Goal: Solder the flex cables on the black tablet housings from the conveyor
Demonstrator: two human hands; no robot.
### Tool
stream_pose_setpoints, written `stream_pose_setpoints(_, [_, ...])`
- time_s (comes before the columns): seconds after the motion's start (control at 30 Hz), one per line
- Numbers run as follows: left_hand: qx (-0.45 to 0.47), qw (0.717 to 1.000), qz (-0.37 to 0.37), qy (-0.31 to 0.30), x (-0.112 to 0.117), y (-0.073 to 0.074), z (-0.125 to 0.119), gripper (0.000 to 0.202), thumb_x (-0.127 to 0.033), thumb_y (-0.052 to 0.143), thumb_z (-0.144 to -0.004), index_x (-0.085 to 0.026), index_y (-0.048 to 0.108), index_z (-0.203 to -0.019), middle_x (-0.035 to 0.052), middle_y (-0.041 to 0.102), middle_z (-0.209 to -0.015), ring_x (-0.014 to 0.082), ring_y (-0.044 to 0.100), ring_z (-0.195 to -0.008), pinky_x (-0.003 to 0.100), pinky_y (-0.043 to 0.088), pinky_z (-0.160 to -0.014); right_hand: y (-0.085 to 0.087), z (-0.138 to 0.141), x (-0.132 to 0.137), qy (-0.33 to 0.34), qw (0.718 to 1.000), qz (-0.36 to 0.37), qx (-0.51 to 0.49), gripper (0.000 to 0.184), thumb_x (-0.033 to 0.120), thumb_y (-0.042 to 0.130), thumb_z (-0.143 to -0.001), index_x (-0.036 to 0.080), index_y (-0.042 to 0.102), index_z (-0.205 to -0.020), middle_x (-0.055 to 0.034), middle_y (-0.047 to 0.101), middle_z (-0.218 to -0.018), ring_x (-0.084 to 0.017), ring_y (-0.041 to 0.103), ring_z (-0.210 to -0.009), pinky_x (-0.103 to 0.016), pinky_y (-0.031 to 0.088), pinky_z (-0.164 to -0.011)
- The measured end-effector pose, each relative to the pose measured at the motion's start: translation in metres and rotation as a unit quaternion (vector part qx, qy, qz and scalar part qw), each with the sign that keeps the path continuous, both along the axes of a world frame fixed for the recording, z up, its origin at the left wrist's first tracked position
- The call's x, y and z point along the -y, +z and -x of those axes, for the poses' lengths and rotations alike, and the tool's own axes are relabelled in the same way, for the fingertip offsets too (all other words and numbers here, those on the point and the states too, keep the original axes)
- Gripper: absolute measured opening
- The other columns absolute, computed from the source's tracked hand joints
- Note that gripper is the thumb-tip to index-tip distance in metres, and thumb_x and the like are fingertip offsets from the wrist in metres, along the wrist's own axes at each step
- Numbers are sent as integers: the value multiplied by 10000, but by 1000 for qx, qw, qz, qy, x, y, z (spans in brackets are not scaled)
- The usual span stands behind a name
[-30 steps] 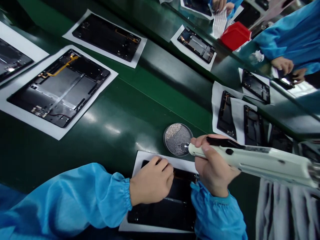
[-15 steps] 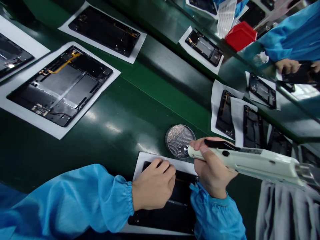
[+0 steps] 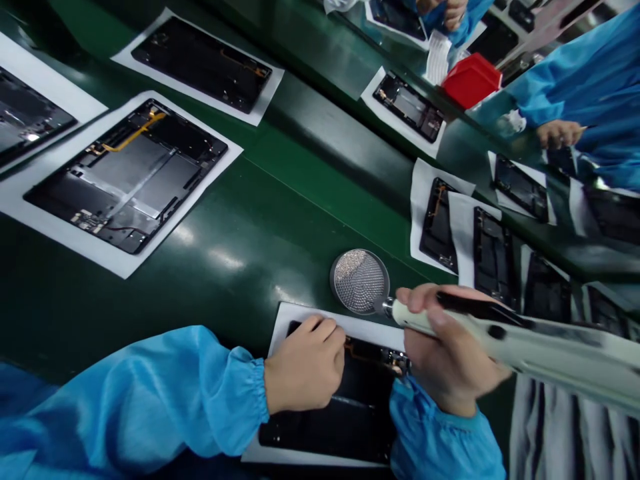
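My right hand (image 3: 455, 353) is closed around a pale green electric screwdriver (image 3: 540, 347) with a black lever. Its tip is beside the right rim of a round metal dish (image 3: 360, 283) of tiny screws. My left hand (image 3: 307, 363) rests on an opened black tablet (image 3: 345, 427), fingers curled together near its upper left edge; their tips are hidden. That tablet lies on a white sheet (image 3: 285, 320) in front of me, a small orange flex cable and metal parts showing at its top right. My right hand and sleeve cover its right edge.
Another opened tablet (image 3: 135, 173) with an orange cable lies on a white sheet at the left. Several more lie behind and at the right along the green bench (image 3: 250, 220). Across from me are a red bin (image 3: 471, 80) and a co-worker's hand (image 3: 559, 133) holding a thin tool.
My right hand and the screwdriver have moved right, its tip drawing back from over the dish to the rim. My left hand stays nearly put. The co-worker's hand now holds a thin tool.
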State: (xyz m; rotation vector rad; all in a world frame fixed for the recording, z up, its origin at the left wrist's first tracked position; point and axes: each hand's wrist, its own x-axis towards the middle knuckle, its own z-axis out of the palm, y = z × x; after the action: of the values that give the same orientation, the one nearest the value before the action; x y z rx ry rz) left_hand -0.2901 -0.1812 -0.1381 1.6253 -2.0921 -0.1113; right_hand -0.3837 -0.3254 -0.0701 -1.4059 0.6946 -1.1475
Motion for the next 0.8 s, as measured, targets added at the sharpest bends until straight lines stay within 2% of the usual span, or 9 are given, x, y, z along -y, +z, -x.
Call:
stream_pose_setpoints(0.13, [-4,1000,-6,1,0,2,-1,202,-174,529,-895,-51,679,-950,180,610,-1003,282,535,-926,423,421,-830,11,16,-20,37,999,3,-21,248,113,692,-740,246,723,-948,9,600,-713,-146,570,-648,-370,538,-661])
stream_pose_setpoints(0.3, [-14,1000,3,4,0,4,-1,195,-177,536,-899,-48,679,-922,164,597,-955,282,533,-918,413,426,-826,-4,26,-41,73,995,-1,-64,259,135,696,-788,271,728,-1007,-13,619,-748,-173,588,-663,-410,542,-664])
stream_pose_setpoints(0.43, [-12,1000,5,3,-1,3,-1,188,-183,550,-888,-48,678,-917,148,585,-935,283,528,-911,404,430,-809,-14,29,-43,80,994,-2,-71,274,135,690,-788,274,719,-1022,-14,622,-776,-194,600,-692,-433,531,-678])
stream_pose_setpoints(0.63, [1,1000,-11,-9,-1,4,-1,185,-181,540,-888,-53,668,-925,156,582,-951,283,525,-910,408,424,-808,-14,30,-42,79,993,-14,-82,277,135,694,-781,288,721,-1010,-9,618,-759,-199,607,-698,-431,522,-684])
stream_pose_setpoints(0.8, [-1,1000,-14,-7,-1,4,-1,180,-180,549,-883,-49,664,-928,152,573,-942,280,522,-909,405,423,-807,-16,31,-43,97,993,-10,-72,295,87,665,-799,253,712,-1038,-19,624,-787,-196,610,-731,-431,519,-709])
